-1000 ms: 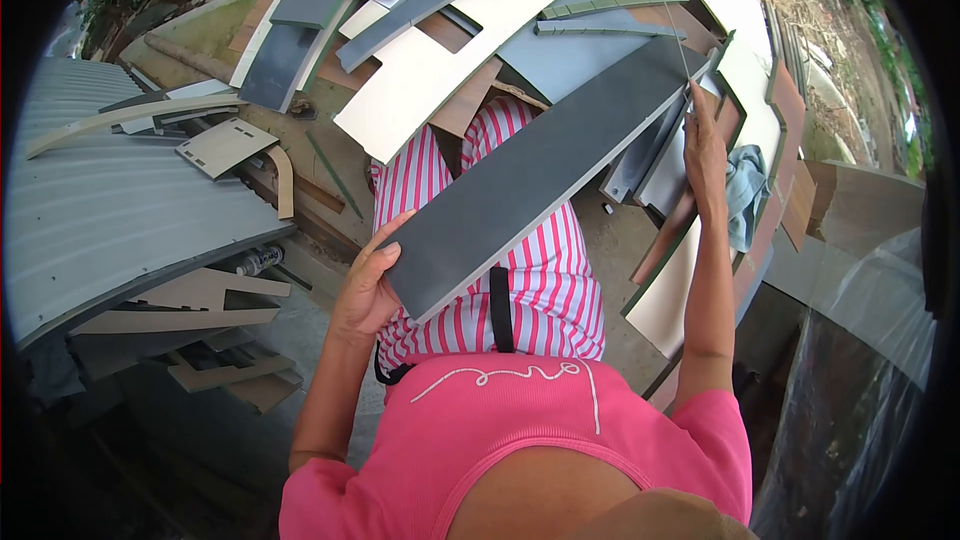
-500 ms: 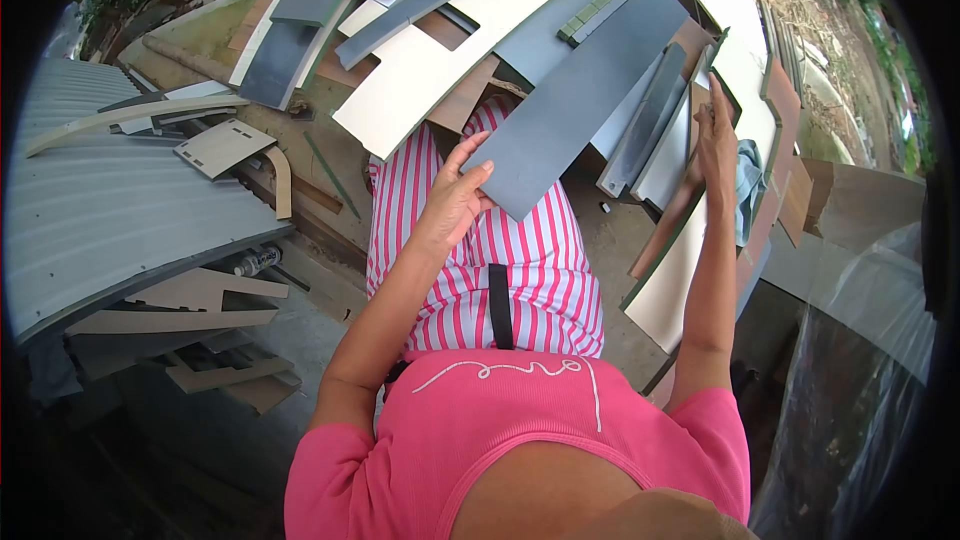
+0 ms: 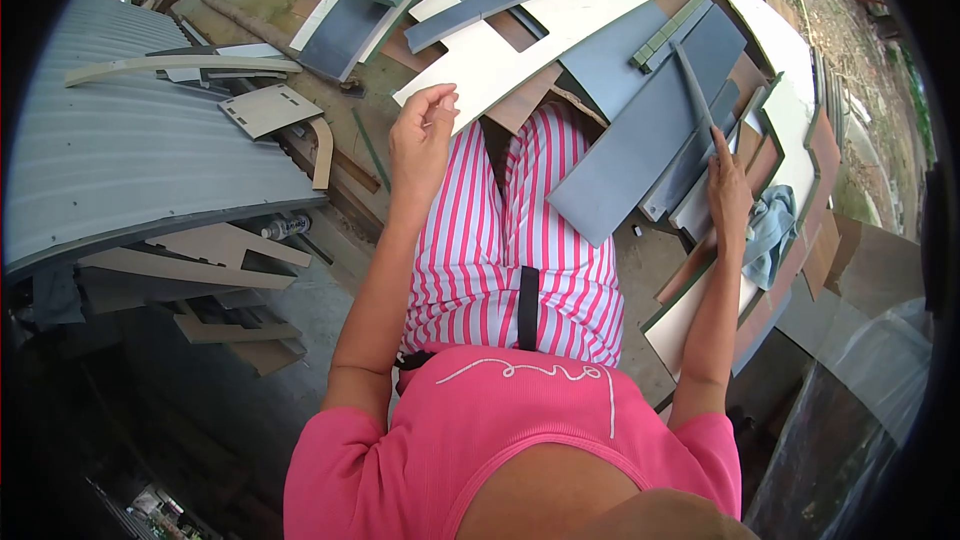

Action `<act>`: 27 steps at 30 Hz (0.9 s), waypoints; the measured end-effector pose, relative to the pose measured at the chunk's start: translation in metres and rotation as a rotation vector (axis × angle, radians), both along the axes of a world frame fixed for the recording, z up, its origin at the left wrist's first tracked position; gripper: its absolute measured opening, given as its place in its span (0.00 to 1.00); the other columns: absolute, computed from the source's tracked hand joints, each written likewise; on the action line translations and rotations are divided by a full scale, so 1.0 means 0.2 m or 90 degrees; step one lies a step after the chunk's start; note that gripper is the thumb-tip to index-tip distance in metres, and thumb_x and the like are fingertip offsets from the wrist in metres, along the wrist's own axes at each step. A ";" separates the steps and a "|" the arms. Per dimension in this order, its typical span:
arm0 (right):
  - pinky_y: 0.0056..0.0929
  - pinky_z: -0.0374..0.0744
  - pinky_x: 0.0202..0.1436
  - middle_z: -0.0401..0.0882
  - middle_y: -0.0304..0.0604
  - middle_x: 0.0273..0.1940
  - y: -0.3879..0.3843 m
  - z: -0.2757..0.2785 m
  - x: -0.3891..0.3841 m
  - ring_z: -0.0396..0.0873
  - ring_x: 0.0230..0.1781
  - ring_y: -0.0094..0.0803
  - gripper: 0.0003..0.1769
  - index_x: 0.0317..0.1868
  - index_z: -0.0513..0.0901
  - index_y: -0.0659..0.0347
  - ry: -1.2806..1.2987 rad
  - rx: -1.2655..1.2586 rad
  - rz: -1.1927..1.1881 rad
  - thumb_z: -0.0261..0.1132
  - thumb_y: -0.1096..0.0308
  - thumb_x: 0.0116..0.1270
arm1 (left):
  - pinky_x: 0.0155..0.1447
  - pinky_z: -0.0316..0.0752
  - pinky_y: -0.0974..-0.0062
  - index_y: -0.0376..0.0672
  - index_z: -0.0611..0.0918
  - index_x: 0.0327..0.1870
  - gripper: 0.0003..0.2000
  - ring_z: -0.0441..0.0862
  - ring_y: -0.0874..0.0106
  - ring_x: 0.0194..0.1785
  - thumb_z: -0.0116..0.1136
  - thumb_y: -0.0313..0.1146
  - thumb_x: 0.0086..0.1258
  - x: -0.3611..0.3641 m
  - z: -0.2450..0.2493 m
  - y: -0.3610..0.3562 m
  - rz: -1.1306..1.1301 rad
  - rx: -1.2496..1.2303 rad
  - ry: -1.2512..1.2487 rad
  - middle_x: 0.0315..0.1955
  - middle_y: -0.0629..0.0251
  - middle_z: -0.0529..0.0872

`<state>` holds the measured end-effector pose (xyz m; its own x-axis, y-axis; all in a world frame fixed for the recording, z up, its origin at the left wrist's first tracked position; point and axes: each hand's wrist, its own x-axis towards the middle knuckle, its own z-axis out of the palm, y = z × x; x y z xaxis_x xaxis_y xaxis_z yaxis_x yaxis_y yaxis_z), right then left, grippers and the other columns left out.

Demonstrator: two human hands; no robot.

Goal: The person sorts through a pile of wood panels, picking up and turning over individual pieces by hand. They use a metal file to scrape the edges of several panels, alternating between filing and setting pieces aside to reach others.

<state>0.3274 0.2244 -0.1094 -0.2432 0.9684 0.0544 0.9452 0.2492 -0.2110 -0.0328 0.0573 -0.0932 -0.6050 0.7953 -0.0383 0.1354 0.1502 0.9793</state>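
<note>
My left hand [image 3: 420,145] is off the left side of my lap, fingers bent and apart, over the near end of a long cream board [image 3: 560,35]. Nothing shows between its fingers. To the right, my right hand [image 3: 728,185] grips the lower end of a narrow grey strip [image 3: 692,85], which points away over a broad dark grey board [image 3: 640,140]. That board lies slanted across the pile, its near corner by my right knee. A short green-edged bundle of strips [image 3: 672,30] rests near its far end.
Corrugated sheet metal [image 3: 170,160] spans the left, with a slotted beige plate [image 3: 268,110] at its edge. Below are a spray can [image 3: 287,227] and stacked offcuts [image 3: 235,330]. A blue-grey cloth [image 3: 770,235] hangs over boards at right. Clear plastic sheeting [image 3: 850,440] is lower right.
My left hand has let go of the broad grey board and moved left to the cream board's end. A narrow grey strip now shows in my right hand. The view has shifted slightly.
</note>
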 end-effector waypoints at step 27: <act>0.16 0.64 0.25 0.69 0.34 0.33 -0.20 0.34 0.16 0.63 0.24 0.15 0.26 0.70 0.60 0.57 0.549 0.032 -0.153 0.51 0.65 0.74 | 0.55 0.70 0.59 0.35 0.71 0.54 0.21 0.76 0.50 0.51 0.49 0.44 0.70 0.84 -0.04 0.32 -0.360 -0.063 0.146 0.51 0.45 0.76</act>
